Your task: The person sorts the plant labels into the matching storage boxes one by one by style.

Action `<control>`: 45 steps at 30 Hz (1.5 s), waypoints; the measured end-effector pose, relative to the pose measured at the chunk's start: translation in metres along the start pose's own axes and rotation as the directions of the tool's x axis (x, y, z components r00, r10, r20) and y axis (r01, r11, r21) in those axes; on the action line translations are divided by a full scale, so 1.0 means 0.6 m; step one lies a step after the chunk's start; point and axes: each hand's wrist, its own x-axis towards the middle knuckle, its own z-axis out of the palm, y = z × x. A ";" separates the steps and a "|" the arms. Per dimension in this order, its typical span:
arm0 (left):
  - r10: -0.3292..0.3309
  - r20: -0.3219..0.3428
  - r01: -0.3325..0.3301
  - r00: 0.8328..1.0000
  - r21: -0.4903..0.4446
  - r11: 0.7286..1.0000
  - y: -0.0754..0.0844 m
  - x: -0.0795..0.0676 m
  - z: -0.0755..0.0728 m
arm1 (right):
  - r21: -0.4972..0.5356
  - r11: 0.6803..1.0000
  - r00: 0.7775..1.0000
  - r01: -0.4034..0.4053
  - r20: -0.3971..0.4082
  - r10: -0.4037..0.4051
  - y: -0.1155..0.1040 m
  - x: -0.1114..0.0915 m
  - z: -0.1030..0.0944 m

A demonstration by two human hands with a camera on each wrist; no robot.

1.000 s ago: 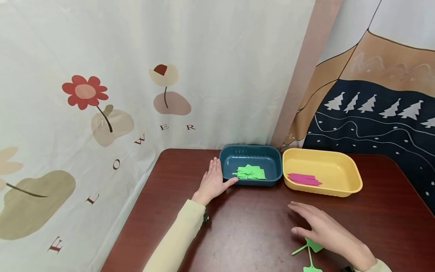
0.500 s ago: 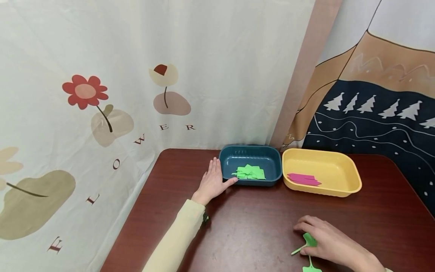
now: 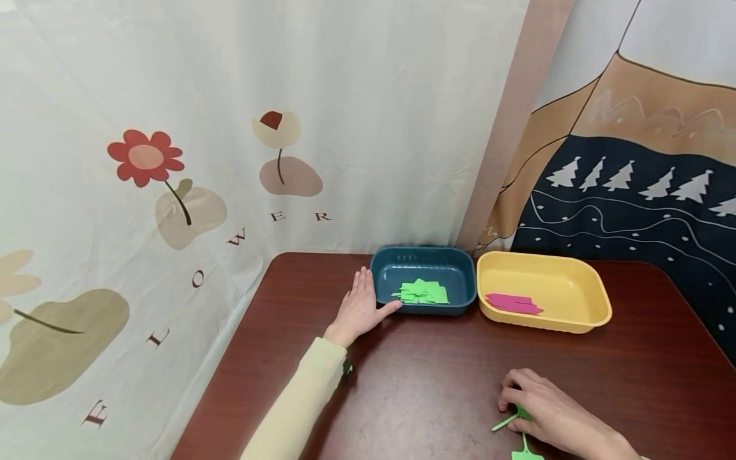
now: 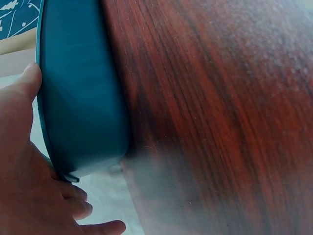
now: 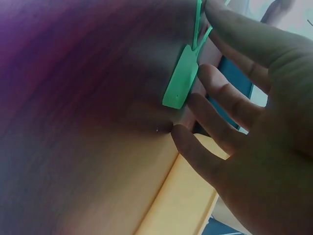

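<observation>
My left hand [image 3: 358, 308] rests against the blue basin [image 3: 425, 308], fingers straight along its left side and thumb at the front rim. Several green plant labels [image 3: 423, 291] lie heaped inside this basin. My right hand [image 3: 549, 409] is low over the table at front right, fingertips and thumb pinching a green plant label [image 5: 182, 81] by its thin stem end; part of it is hidden by the hand in the head view. Just below, another green plant label [image 3: 526, 455] lies partly cut off by the frame edge.
A yellow basin [image 3: 595, 300] stands right of the blue one, with several magenta pointed strips [image 3: 513, 303] in it. Both stand at the back of the dark red-brown table [image 3: 425, 377]. Behind hangs a printed curtain [image 3: 368, 128].
My right hand has come down and toward me from above the green labels, and its fingers have curled in around one. The left hand stays at the blue basin.
</observation>
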 end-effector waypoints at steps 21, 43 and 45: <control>-0.008 0.013 0.008 1.000 -0.019 1.000 0.001 0.000 -0.002 | -0.086 0.990 0.967 0.110 -0.219 -0.126 0.009 0.028 -0.001; -0.004 0.009 0.004 1.000 -0.028 1.000 0.000 0.000 0.000 | -0.198 0.975 0.928 -0.098 -0.372 0.017 -0.021 0.102 -0.066; -0.001 0.006 0.002 1.000 -0.032 1.000 -0.001 0.001 0.001 | -0.193 0.975 0.917 -0.112 -0.398 0.026 -0.025 0.114 -0.071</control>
